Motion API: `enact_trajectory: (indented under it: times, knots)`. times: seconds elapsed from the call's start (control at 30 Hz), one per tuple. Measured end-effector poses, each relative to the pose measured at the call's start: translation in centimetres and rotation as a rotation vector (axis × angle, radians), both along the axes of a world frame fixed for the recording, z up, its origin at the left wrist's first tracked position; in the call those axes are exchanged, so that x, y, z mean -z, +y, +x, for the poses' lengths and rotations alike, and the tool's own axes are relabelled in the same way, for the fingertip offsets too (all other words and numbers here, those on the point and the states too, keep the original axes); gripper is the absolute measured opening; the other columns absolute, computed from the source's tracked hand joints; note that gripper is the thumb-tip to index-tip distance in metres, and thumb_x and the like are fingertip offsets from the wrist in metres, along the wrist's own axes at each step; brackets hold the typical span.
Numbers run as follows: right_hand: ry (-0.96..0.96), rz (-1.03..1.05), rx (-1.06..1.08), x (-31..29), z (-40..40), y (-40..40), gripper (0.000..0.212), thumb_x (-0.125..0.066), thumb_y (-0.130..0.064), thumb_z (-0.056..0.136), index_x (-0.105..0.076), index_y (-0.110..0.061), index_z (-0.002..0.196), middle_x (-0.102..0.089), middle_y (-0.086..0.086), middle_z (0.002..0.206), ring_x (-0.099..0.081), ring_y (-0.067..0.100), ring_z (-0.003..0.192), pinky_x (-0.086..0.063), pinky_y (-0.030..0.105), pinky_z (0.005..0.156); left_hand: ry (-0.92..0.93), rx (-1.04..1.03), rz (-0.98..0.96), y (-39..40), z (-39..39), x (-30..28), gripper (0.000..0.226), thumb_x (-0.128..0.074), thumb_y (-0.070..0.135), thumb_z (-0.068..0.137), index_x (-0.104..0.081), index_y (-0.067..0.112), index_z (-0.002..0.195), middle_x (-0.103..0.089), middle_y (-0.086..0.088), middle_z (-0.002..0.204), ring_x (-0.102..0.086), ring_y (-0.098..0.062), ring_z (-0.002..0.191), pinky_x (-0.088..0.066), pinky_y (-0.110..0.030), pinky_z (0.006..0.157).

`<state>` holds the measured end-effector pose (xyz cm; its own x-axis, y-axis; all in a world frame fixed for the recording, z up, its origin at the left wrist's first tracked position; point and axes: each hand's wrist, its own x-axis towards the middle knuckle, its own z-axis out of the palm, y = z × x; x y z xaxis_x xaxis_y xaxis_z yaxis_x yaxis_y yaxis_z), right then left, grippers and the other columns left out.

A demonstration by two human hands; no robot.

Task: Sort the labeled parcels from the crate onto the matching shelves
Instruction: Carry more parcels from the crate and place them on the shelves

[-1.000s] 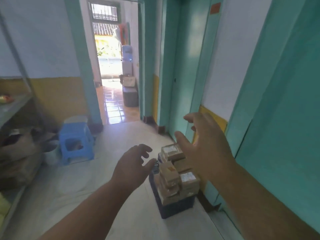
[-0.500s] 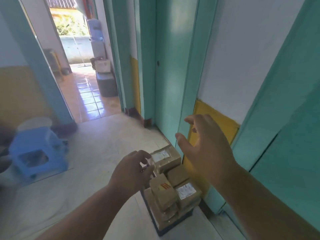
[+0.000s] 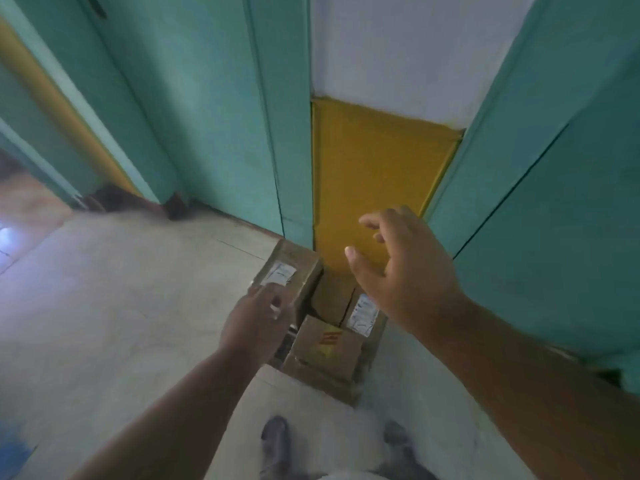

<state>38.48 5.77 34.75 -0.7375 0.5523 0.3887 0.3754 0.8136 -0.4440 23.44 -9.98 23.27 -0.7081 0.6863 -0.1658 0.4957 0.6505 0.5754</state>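
Observation:
A pile of brown cardboard parcels fills a dark crate (image 3: 289, 341) on the floor against the wall. The top parcel (image 3: 294, 268) with a white label lies at the pile's far left. Another parcel (image 3: 327, 344) carries a red mark, and a third (image 3: 363, 315) shows a white label. My left hand (image 3: 258, 322) hovers at the near edge of the top parcel with fingers loosely curled, holding nothing. My right hand (image 3: 398, 275) is spread open above the right side of the pile. No shelves are in view.
The crate stands at the foot of a yellow and white wall strip (image 3: 374, 174) between teal door panels (image 3: 214, 116). Pale floor (image 3: 121, 306) stretches to the left. My two feet (image 3: 273, 445) stand just in front of the crate. A blue stool corner (image 3: 14, 455) shows bottom left.
The view has swung right and down as I stepped up to the crate. Both hands have come down closer to the parcels, the left one reaching the top parcel's edge.

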Motion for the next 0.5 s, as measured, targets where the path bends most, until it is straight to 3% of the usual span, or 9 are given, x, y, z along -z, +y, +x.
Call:
enact_trajectory:
  times: [0.13,0.2,0.33,0.5]
  knots:
    - [-0.088,-0.049,0.12,5.4,-1.1,-0.2,0.037,-0.062,-0.034,0.089,-0.062,-0.006,0.113,-0.062,0.007,0.101,-0.057,0.016,0.091,-0.042,0.02,0.075,-0.071,0.136,-0.119,1.2,-3.2,7.0,0.01,-0.061,0.03,0.092,-0.06,0.029,0.102,-0.061,0.007,0.098,-0.053,-0.011,0.08,-0.042,-0.026,0.062]
    - [-0.116,-0.066,0.178,8.4,-1.3,-0.1,0.037,-0.062,-0.033,0.088,-0.062,-0.005,0.113,-0.063,0.008,0.101,-0.058,0.016,0.091,-0.041,0.019,0.074,-0.143,0.169,-0.171,1.6,-4.0,10.6,0.02,-0.063,0.029,0.091,-0.063,0.028,0.111,-0.06,0.009,0.096,-0.054,-0.011,0.08,-0.038,-0.026,0.062]
    - [-0.191,-0.147,0.243,16.3,-1.5,0.4,0.037,-0.065,-0.033,0.088,-0.063,-0.005,0.112,-0.064,0.009,0.102,-0.057,0.016,0.093,-0.031,0.008,0.072,-0.212,0.201,-0.247,2.3,-4.8,17.7,0.028,-0.066,0.033,0.088,-0.062,0.031,0.116,-0.06,0.006,0.11,-0.058,-0.016,0.087,-0.047,-0.029,0.068]
    - [-0.427,-0.297,0.3,29.2,-1.1,1.0,0.035,-0.069,-0.031,0.088,-0.063,-0.008,0.114,-0.065,0.011,0.107,-0.06,0.025,0.097,-0.04,0.024,0.073,-0.392,0.057,-0.376,2.9,-4.5,25.8,0.06,-0.075,0.036,0.08,-0.051,0.027,0.135,-0.057,-0.002,0.128,-0.061,-0.023,0.104,-0.054,-0.04,0.085]
